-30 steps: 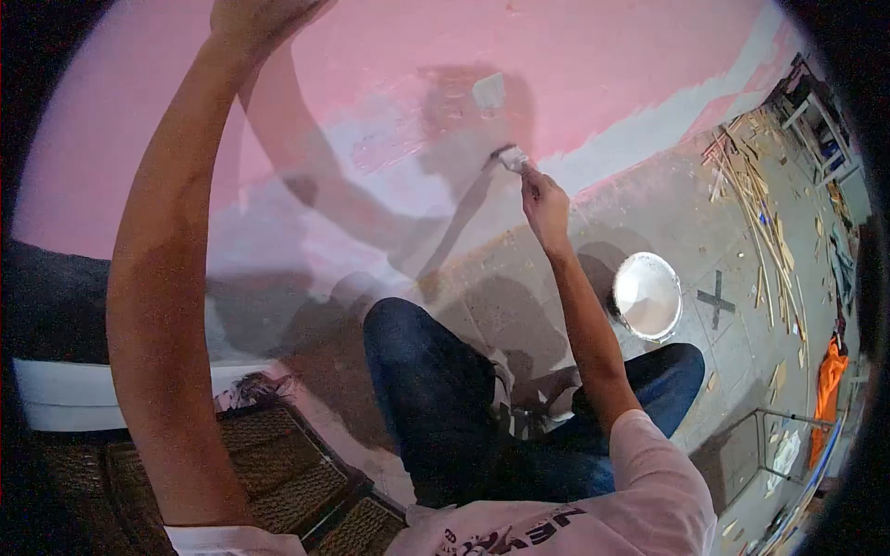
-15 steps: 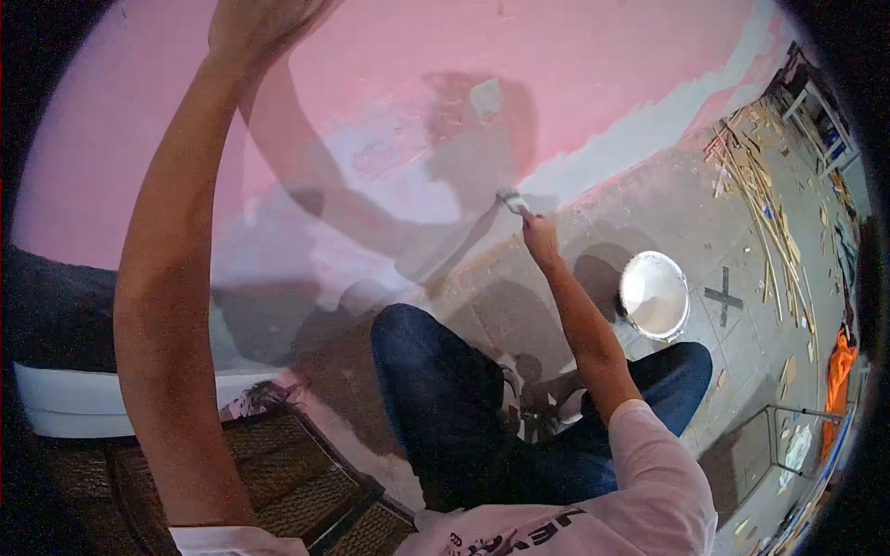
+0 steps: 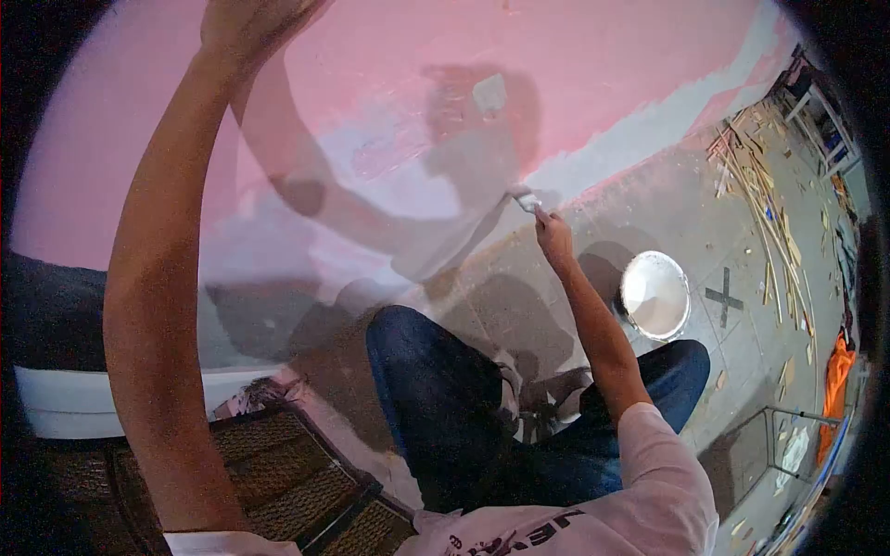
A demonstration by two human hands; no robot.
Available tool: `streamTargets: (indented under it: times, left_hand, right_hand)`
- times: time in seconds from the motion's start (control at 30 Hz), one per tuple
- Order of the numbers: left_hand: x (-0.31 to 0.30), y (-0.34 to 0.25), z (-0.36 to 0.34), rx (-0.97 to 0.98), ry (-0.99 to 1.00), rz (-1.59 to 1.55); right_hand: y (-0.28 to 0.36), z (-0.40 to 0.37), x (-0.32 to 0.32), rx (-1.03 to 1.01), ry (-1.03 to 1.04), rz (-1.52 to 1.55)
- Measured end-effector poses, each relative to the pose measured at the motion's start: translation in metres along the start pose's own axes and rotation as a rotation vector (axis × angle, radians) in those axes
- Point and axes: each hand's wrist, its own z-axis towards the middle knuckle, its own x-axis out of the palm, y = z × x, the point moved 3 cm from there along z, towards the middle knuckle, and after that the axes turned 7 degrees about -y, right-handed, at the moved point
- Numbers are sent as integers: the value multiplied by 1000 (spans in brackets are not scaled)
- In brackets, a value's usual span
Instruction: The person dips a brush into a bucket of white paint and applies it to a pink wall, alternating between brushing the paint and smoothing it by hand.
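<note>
My right hand [image 3: 555,238] is closed round the handle of a paintbrush [image 3: 527,201]. The bristles meet the lower edge of the pink wall [image 3: 612,56], beside a white painted band [image 3: 630,139] that runs up to the right. My left hand [image 3: 252,30] is raised against the wall at the top left, its fingers cut off by the frame edge. A white bucket [image 3: 656,295] with pale paint inside stands on the floor, right of my right forearm.
Wood strips [image 3: 765,208] lie scattered at the right, near an orange cloth [image 3: 837,385] and a metal frame [image 3: 771,440]. A dark woven panel [image 3: 269,463] lies at the lower left. A black cross [image 3: 724,297] marks the floor beyond the bucket.
My right hand and the brush have moved slightly to the right along the wall's lower edge. My left arm has shifted a little to the left.
</note>
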Motion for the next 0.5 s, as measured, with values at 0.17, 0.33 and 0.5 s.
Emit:
streamTargets:
  times: [0.17,0.33,0.5]
  left_hand:
    - [2,0,2,-12,-17,-4]
    - [3,5,-1,-1,46,-8]
    - [-1,-1,0,-10,42,-30]
  right_hand:
    - [9,24,9,-49,1,-10]
    - [39,1,-26,-52,-182,106]
    - [-17,-9,23,-6,-5,-13]
